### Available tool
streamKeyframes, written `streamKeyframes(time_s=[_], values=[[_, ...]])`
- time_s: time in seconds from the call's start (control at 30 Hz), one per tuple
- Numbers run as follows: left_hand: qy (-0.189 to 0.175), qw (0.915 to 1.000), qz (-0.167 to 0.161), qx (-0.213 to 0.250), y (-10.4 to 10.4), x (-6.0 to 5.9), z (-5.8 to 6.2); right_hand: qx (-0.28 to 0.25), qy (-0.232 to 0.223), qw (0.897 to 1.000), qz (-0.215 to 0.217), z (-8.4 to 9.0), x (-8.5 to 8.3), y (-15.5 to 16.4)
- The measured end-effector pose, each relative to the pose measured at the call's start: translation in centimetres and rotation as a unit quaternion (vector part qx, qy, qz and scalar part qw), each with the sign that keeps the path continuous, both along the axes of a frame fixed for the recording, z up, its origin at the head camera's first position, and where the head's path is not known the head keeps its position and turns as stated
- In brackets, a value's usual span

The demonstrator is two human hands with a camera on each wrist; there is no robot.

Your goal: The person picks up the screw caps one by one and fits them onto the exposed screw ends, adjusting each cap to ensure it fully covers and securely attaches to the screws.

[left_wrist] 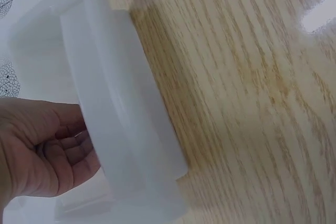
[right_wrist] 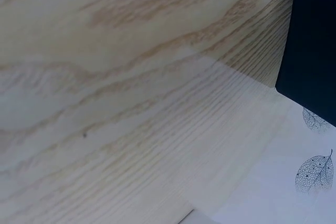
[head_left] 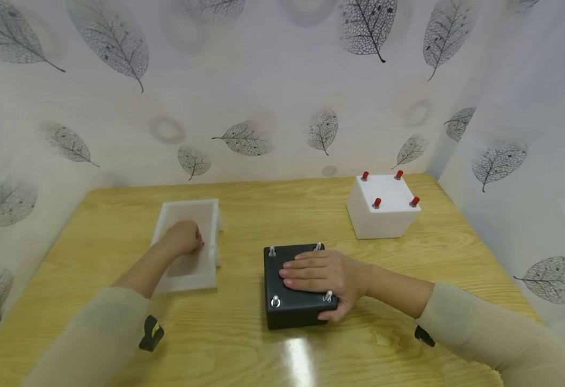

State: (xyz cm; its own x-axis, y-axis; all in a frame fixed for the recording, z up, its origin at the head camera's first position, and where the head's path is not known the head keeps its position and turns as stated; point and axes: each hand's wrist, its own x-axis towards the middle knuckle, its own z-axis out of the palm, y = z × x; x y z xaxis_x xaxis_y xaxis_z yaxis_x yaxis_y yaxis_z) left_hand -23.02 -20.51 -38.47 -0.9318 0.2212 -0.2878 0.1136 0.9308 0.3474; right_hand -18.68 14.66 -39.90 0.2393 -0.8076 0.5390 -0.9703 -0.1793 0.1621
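Observation:
A black box (head_left: 294,317) stands on the table with a metal post near each corner of its top. My right hand (head_left: 328,274) rests on that top, fingers straight and together, the thumb along the near right side. Only part of the black box (right_wrist: 312,51) appears in the right wrist view, without the hand. My left hand (head_left: 182,238) reaches inside a white translucent bin (head_left: 217,231), fingers bent. In the left wrist view the bin's wall (left_wrist: 105,93) covers the fingertips of the left hand (left_wrist: 44,150), so anything between them is hidden.
A white box (head_left: 384,209) with red caps on its corner posts stands at the back right of the wooden table (head_left: 244,344). Leaf-patterned wall covering (head_left: 273,80) encloses the back and both sides.

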Motion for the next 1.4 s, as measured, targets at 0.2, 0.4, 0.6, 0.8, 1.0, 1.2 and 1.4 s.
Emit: streamKeyframes(time_s=[0.2,0.4,0.6,0.8,1.0,1.2,1.4], values=[[0.008,0.9995,-0.009,-0.030,0.1,-0.1,0.3,-0.004,-0.001,1.000,0.001,0.0,-0.1,0.0],[-0.023,0.9997,-0.006,0.011,0.1,-0.2,-0.1,-0.007,-0.002,1.000,0.002,-0.2,-0.1,0.0],[-0.056,0.9954,0.031,0.071,-0.3,-0.6,-0.9,-0.010,0.000,1.000,0.003,-0.1,-0.1,-0.1],[-0.106,0.9780,0.090,0.156,-0.6,-0.7,-1.5,-0.010,-0.001,1.000,0.003,-0.1,-0.1,-0.1],[-0.175,0.9502,0.096,0.240,-1.1,-0.5,-0.8,-0.009,0.001,1.000,0.005,-0.1,-0.1,-0.1],[-0.203,0.9364,0.094,0.271,-1.4,-0.2,1.0,-0.008,0.000,1.000,0.004,-0.1,0.0,-0.1],[-0.186,0.9136,0.114,0.343,-1.9,-0.2,3.1,-0.014,0.002,1.000,0.005,-0.1,-0.1,-0.1]])
